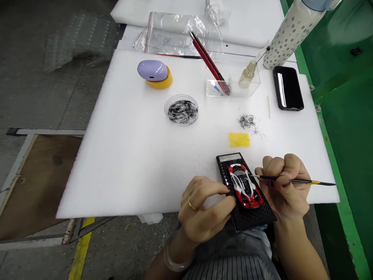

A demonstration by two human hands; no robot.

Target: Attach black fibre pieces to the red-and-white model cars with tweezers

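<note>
A red, white and black model car point(244, 186) sits on a black textured display base point(240, 219), which sticks out past the table's front edge. My left hand point(205, 208) is closed at the left side of the base, its fingertips against the base and the car's flank. Between thumb and fingers, my right hand point(287, 186) grips a thin black-handled paintbrush point(301, 181). The fine tip of the brush points left and meets the right side of the car near its windscreen. Part of the base's right edge is hidden by my right hand.
Beyond the base lie yellow tape point(239, 140), a pile of short black bristles point(247, 121) and a round dish of black strands point(182, 111). A clear box point(233, 89) holds a red cutter point(208, 58) and small bottle point(248, 74). Right are a phone-like black device point(288, 88) and a tumbler point(291, 35).
</note>
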